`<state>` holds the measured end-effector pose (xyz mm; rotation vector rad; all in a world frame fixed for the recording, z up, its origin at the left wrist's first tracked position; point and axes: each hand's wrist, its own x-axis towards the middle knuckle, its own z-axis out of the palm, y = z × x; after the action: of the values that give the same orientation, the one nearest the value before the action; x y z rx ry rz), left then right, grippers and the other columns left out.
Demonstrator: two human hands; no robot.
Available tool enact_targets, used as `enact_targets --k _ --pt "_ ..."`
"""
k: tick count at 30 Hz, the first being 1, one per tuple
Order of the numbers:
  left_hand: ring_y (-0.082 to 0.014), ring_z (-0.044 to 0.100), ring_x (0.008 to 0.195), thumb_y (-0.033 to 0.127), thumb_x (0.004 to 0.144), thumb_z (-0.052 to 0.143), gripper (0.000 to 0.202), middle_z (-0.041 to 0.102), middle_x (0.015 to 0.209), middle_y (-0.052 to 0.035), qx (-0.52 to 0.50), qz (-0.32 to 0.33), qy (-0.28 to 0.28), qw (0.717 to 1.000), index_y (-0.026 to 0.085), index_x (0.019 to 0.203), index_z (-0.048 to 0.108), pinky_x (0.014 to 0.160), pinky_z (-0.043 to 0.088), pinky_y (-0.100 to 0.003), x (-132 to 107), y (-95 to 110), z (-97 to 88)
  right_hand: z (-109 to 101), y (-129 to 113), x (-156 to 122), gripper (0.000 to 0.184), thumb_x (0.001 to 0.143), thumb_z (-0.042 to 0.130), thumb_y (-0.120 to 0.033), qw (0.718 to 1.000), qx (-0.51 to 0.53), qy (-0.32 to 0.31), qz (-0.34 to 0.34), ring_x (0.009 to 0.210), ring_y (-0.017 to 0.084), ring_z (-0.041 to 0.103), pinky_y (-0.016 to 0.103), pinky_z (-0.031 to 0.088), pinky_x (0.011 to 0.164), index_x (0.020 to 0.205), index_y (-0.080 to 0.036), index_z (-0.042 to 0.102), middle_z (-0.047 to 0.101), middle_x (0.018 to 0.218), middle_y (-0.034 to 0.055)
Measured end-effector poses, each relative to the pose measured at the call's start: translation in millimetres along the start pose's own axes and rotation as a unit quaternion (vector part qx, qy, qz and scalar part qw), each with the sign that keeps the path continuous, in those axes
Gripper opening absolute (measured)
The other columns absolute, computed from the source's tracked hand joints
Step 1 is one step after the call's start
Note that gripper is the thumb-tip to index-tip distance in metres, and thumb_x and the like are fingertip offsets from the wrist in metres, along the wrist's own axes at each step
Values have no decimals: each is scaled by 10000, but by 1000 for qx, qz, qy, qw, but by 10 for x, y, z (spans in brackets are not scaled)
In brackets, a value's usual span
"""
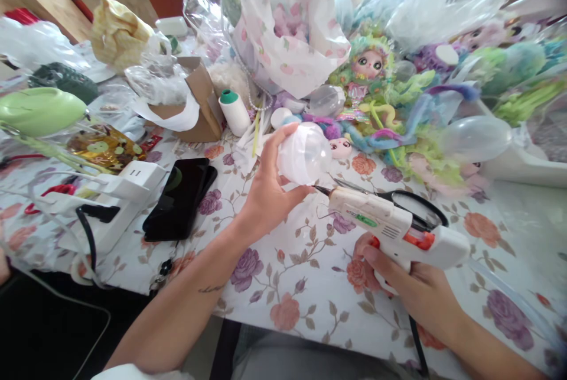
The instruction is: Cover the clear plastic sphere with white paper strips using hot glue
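My left hand [266, 191] grips a translucent white plastic half-shell [305, 154] just above the flowered tablecloth [283, 273]. My right hand [407, 279] is wrapped round the handle of a white glue gun [394, 223] with an orange trigger. The gun's dark nozzle points left and nearly touches the lower edge of the shell. Black-handled scissors [416, 203] lie on the cloth just behind the gun.
A black phone [179, 197] and a white power strip [128, 182] with cables lie to the left. Behind are a spool of white thread [234, 111], a cardboard box [199, 102], plastic bags [287, 19], and colourful dolls [367, 67] with clear shells [476, 137] to the right.
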<state>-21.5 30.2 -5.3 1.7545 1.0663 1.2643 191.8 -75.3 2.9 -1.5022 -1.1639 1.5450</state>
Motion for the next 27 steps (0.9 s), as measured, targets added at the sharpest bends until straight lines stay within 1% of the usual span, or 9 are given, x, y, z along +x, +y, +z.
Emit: enact_targets --k 3,7,14,17,21,23,27 --pt "-392 355 1435 427 738 821 861 326 1562 -52 -12 -8 -2 1000 413 1438 321 923 604 -451 1 -1 0 -1 14 5 367 887 592 -500 1000 0 2 -5 555 153 531 277 458 527 647 -225 546 564 562 10" --pt "-392 339 1444 413 742 820 849 325 1565 -48 -15 -6 4 1000 414 1434 328 928 598 -459 -2 -1 -3 16 15 -1 324 857 623 -480 999 8 28 23 543 168 556 278 461 480 659 -236 545 568 552 8" --pt "-401 335 1442 396 741 825 845 324 1565 -42 -11 -23 0 1000 416 1431 338 928 596 -455 -14 25 -3 12 -7 -10 370 876 585 -549 999 -16 36 18 542 156 537 269 451 489 684 -234 550 585 553 7" --pt "-397 328 1445 432 749 814 840 326 1561 -44 -3 -11 0 1000 417 1433 327 939 585 -462 -13 5 3 16 -21 -12 372 881 583 -547 999 -10 39 16 555 153 531 272 453 520 685 -234 541 588 552 3" --pt "-384 335 1443 492 753 797 837 326 1554 -51 22 24 7 999 406 1437 323 990 552 -478 -3 -39 7 33 -47 -17 355 878 597 -511 999 5 49 16 543 141 514 271 454 538 671 -234 519 559 533 -13" --pt "-384 356 1433 502 744 800 850 333 1548 -59 26 27 10 999 398 1441 325 986 558 -472 2 -46 4 31 -46 -16 357 882 596 -511 999 6 43 12 547 137 517 264 451 537 673 -230 527 562 541 -11" --pt "-384 381 1425 475 732 815 871 337 1555 -62 14 8 1 1000 406 1443 318 930 600 -446 5 -32 -4 10 -13 -8 380 895 579 -533 1000 1 19 13 541 135 509 255 437 505 675 -225 536 566 550 -1"
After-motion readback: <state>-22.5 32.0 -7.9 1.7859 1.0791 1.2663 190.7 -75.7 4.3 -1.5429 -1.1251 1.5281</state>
